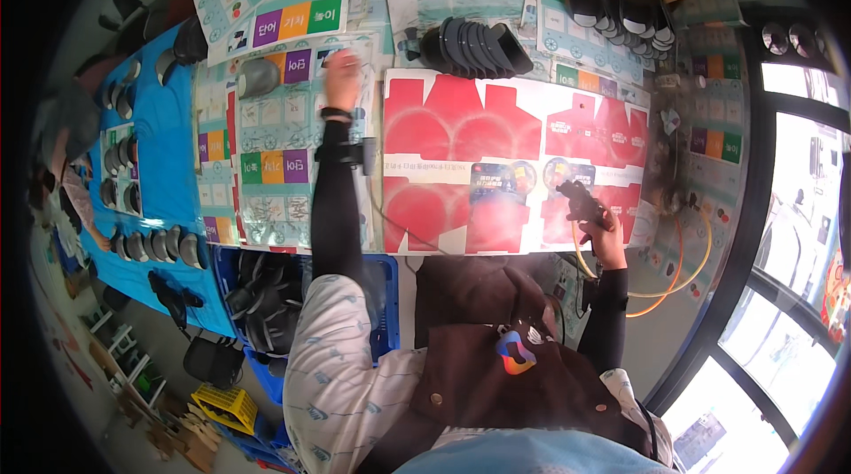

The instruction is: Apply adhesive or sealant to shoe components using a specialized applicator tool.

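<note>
Light-blue cloth nearest, right hand wraps fingers round dark gun-like tool over near-right corner of red-printed sheet, yellow hose best kept clear, left hand beside far-left corner, fingers too blurred to tell.

from my end the feed comes through bright, with strong light from the right, where the window panes are bleached nearly white. i see a small streak of glare on the blue table covering and a milky haze over parts of the red printed sheet. the left hand is smeared by blur; the right hand reads a little crisper. below the table edge, my view turns dimmer. the fisheye bends the dark window frame, and the corners fade to black.
</note>
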The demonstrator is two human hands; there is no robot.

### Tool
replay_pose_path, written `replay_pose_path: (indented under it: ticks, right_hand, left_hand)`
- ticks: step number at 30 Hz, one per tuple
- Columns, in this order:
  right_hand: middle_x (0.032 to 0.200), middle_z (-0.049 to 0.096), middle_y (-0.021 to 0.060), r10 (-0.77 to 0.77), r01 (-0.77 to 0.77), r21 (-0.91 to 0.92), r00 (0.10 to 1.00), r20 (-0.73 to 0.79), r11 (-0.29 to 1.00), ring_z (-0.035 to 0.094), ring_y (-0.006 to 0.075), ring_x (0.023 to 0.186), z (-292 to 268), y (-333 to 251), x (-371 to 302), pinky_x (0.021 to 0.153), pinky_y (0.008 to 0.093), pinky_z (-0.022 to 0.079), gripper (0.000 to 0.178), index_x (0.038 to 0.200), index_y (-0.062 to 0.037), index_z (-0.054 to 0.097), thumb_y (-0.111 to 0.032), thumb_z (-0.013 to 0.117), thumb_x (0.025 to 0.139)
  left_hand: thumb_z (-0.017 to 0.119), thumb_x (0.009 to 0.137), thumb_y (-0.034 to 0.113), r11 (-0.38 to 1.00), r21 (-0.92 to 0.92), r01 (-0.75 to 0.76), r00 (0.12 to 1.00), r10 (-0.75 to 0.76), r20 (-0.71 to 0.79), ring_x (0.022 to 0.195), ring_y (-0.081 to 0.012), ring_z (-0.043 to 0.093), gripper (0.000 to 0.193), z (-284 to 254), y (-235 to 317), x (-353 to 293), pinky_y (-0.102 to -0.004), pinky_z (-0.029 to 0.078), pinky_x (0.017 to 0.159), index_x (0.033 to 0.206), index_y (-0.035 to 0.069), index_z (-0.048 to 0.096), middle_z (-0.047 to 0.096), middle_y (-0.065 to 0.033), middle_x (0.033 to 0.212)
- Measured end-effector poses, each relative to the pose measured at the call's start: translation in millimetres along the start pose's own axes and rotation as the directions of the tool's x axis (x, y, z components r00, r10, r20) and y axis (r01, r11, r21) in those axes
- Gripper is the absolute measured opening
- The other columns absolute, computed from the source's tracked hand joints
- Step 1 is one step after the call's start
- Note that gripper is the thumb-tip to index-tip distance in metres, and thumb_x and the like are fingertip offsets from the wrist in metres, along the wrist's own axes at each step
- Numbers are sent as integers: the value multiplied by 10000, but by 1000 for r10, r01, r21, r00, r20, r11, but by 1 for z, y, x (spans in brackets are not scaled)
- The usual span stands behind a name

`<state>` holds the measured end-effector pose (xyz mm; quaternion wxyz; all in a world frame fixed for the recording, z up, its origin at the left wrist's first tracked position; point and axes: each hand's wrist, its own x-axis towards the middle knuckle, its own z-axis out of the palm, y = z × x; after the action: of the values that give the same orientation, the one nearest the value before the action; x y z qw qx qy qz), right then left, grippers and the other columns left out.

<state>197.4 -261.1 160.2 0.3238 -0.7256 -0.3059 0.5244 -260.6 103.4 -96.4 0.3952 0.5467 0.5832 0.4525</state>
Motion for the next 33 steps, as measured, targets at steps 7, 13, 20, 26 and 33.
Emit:
replay_pose_path:
  ticks: [7,13,20,26,33]
  right_hand:
    - [1056,710,79,-19,18,37,999,34,999,671,129,903,-7,-10,-24,557,212,505,508,1278,-19,578,65,534,779]
    - [1017,709,57,53,-61,-52,989,-138,997,620,106,790,-36,33,-56,610,226,472,444,1183,-5,656,14,533,757]
    - [904,722,81,-50,49,-22,998,-37,999,604,110,614,-32,36,-37,463,236,471,376,1102,-6,663,-36,541,748]
    - [914,726,91,-138,140,-35,988,70,989,626,115,646,-28,5,-19,453,219,501,364,1093,4,661,-28,543,750]
    - [914,697,36,-196,205,-22,957,215,978,650,122,777,-28,-12,-15,550,244,481,297,1094,-51,638,-32,604,799]
  left_hand:
    - [659,758,28,538,508,-673,735,405,544,1236,-374,512,624,88,131,45,-428,436,1024,1361,120,529,624,-151,1273]
    - [693,709,200,554,408,-726,687,561,462,962,-314,625,232,122,102,42,-448,493,870,940,188,709,667,-91,924]
    - [687,785,238,229,706,-670,682,567,463,1009,-278,625,156,21,155,13,-427,492,852,930,182,704,676,-56,906]
    - [682,841,135,864,442,-239,966,260,14,819,-415,658,302,-78,158,-110,-497,494,692,1082,88,506,672,-169,826]
    - [770,826,297,911,13,412,902,-405,-152,774,-203,646,475,-126,164,-384,-342,508,683,1170,6,621,683,-107,888]
